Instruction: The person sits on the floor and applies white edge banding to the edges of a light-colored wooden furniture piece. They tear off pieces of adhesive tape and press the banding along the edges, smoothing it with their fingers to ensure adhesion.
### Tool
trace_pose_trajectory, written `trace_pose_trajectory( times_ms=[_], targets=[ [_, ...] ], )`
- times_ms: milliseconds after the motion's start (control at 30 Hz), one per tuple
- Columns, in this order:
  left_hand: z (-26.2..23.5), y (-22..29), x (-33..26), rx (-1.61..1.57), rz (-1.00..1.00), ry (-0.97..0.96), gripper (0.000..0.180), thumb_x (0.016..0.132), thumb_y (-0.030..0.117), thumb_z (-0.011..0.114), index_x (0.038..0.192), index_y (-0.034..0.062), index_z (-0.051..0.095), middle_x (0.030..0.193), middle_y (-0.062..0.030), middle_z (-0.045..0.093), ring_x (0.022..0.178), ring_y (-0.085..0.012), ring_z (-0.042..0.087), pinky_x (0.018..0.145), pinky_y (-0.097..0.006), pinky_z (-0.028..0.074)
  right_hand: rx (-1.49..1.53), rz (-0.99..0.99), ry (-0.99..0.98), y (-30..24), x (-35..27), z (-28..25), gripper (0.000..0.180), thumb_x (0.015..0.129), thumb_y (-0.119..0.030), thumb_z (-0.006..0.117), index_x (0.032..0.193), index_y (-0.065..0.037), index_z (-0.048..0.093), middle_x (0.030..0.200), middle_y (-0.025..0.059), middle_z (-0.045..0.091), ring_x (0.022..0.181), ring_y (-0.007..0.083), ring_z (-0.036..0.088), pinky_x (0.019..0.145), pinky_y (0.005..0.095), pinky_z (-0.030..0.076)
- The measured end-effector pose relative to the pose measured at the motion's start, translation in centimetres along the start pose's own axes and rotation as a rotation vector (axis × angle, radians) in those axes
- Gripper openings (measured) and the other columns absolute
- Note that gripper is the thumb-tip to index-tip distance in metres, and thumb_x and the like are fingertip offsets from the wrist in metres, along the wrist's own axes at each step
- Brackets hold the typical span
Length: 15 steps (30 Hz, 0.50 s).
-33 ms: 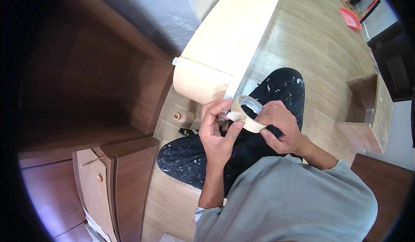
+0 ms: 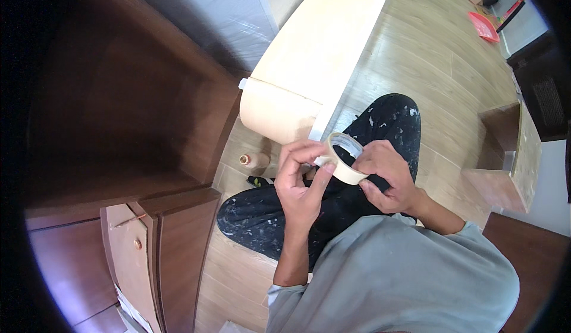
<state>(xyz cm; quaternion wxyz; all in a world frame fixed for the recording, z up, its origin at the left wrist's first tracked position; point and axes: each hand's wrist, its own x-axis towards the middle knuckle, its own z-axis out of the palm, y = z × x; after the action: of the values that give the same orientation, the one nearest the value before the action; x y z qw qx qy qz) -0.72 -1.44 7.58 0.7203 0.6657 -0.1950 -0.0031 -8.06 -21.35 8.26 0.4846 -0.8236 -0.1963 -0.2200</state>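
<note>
Over my lap I hold a roll of cream masking tape (image 2: 347, 173) between both hands, its round opening tilted up. My left hand (image 2: 297, 184) is closed at the roll's left side, thumb and fingertips at a small pale flap of tape (image 2: 321, 162). My right hand (image 2: 386, 175) grips the right side of the roll, fingers curled at its rim and thumb beneath. Just beyond the hands is the rounded near end of a long pale wooden panel (image 2: 282, 110) with a white edge strip (image 2: 324, 120).
On the floor at left stands a small bottle (image 2: 256, 160). A dark brown cabinet (image 2: 137, 107) fills the left side; a loose board (image 2: 128, 250) leans below it. At right is an open wooden box (image 2: 502, 187). A red dustpan (image 2: 483, 27) lies far right.
My left fingers have shifted very slightly at the tape flap. Both hands stay on the roll, and the surroundings are the same.
</note>
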Motion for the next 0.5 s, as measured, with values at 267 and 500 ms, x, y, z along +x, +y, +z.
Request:
trace_pose_trajectory(
  times_ms=[267,500],
  targets=[
    [1.4,0.4,-1.6,0.346,0.180,-0.069,0.018,0.085,-0.003,0.083,0.101,0.0029,0.076,0.103,-0.0114,0.074,0.096,-0.0291,0.071,0.084,-0.040,0.055,0.163,0.457,-0.028,-1.5,-1.0,0.7,0.048,0.097,-0.008,0.068,0.144,0.002,0.061,0.125,0.0210,0.074,0.109,0.0330,0.076,0.094,0.0393,0.059],
    [2.1,-0.9,-3.0,0.375,0.298,-0.062,0.023,0.086,-0.006,0.081,0.106,0.0024,0.074,0.110,-0.0124,0.077,0.099,-0.0298,0.073,0.087,-0.040,0.058,0.335,0.719,-0.128,-1.5,-0.2,0.3,0.034,0.093,-0.006,0.072,0.125,0.001,0.068,0.109,0.0144,0.075,0.085,0.0206,0.072,0.074,0.0320,0.057]
  ],
)
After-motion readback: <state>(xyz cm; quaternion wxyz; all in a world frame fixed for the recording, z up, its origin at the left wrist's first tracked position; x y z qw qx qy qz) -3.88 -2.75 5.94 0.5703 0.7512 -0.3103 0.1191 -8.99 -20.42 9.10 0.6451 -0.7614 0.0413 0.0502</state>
